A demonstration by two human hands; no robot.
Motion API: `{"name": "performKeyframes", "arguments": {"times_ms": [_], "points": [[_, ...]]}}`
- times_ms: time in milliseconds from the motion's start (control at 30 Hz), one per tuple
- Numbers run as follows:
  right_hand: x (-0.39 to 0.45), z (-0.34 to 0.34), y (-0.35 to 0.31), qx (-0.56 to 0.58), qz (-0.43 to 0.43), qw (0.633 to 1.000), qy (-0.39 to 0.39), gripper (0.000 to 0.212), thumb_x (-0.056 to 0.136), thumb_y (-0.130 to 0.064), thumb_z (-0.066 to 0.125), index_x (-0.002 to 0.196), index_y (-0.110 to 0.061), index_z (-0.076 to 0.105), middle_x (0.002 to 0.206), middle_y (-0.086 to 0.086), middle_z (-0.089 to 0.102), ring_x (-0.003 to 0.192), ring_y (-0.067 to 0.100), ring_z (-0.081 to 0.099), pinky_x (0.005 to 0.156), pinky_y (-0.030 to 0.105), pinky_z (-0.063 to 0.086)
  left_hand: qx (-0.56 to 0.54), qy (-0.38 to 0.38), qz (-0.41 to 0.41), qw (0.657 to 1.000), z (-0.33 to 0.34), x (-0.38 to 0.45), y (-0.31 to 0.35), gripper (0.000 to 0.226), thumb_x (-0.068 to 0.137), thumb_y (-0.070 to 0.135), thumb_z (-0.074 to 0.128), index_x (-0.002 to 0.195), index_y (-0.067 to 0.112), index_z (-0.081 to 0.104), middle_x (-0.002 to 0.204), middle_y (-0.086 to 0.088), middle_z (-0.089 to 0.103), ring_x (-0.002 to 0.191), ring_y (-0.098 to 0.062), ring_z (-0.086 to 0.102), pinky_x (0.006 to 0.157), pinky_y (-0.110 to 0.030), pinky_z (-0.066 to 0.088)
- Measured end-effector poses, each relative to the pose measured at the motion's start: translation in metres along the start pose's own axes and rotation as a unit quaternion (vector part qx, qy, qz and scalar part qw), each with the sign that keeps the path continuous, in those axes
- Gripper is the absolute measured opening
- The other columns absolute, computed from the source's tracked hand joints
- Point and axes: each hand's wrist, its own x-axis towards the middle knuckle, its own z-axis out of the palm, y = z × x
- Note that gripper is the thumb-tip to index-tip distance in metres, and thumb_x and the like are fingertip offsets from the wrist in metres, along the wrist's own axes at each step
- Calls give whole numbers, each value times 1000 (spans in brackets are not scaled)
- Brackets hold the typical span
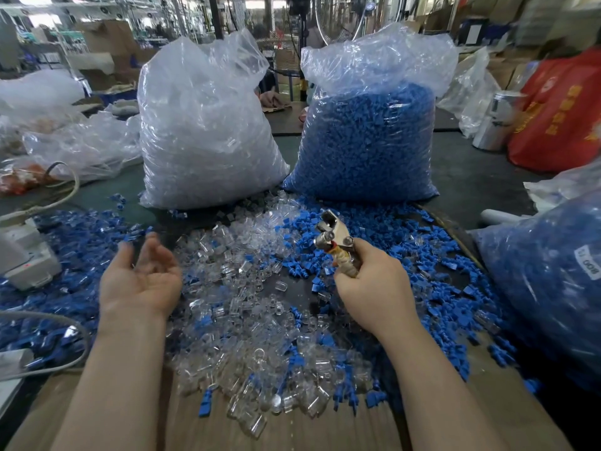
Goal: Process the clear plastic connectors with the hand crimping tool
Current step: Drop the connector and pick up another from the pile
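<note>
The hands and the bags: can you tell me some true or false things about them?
1. The right hand grips the crimping tool. True.
2. The left hand holds a blue piece. False: its palm is open and empty.
3. The bag of clear connectors stands left of the bag of blue pieces. True.
4. Only clear connectors lie loose on the table. False: blue pieces are mixed in.

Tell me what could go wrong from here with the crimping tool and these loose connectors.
Clear connectors lie mixed with blue pieces, so the empty left hand may grab the wrong part. The right hand holds the crimping tool close by, so fingers could get pinched. Pieces near the front edge may fall.
</note>
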Motion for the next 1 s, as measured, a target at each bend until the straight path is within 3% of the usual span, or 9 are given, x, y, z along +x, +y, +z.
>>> {"name": "performKeyframes", "arguments": {"times_ms": [67,133,200,300,367,467,667,800,1000], "points": [[0,0,0,-4,8,1000,-2,3,79,-30,50,76,-32,48,61,-7,55,54,13,48,46,29,26,215,-45,21,975,6,-9,-9,11,94,23,62,96,13,66,73,5,71,56,0,61,54,-13,51],[1,0,1,-15,12,1000,-4,5,80,-28,52,80,-32,50,63,-8,57,57,13,50,47,29,28,497,-128,85,854,11,-19,-28,8,89,20,68,97,20,71,75,8,73,58,1,62,56,-13,51],[2,0,2,-32,16,999,-4,7,81,-27,56,82,-32,52,64,-9,57,59,13,51,47,28,28,656,-219,141,708,13,-30,-49,11,88,21,70,96,28,72,81,11,74,62,4,63,56,-11,49],[3,1,2,-43,23,999,1,5,82,-26,58,83,-30,54,65,-9,58,61,12,52,48,28,31,768,-314,182,528,11,-40,-78,18,91,22,66,95,40,66,89,21,65,72,11,60,62,-4,47],[3,2,3,-37,22,999,11,5,81,-27,58,81,-30,54,64,-9,58,61,12,52,47,29,31,807,-363,219,411,10,-42,-93,23,95,22,62,107,39,68,103,21,60,93,5,56,84,-12,48],[3,3,2,-42,18,999,18,9,81,-30,60,79,-33,51,64,-10,58,61,9,51,47,28,32,839,-387,244,294,3,-38,-102,35,98,18,54,129,32,63,120,8,56,112,-13,50,100,-33,43],[2,6,2,-55,7,998,22,7,83,-31,59,80,-29,53,64,-9,57,60,8,49,46,28,33,842,-384,264,272,5,-40,-100,30,94,31,62,124,32,61,120,8,55,114,-16,52,98,-37,43],[2,6,1,-54,5,998,17,5,82,-31,59,82,-29,54,65,-8,58,61,10,50,46,29,35,836,-426,244,245,6,-43,-103,37,99,22,53,135,32,54,132,8,53,117,-18,50,100,-38,41],[2,7,0,-51,5,999,16,2,83,-29,58,84,-29,55,66,-7,59,62,14,52,47,30,37,834,-393,247,299,7,-44,-101,23,92,12,59,109,25,68,108,8,63,100,-15,61,86,-35,50]]}}
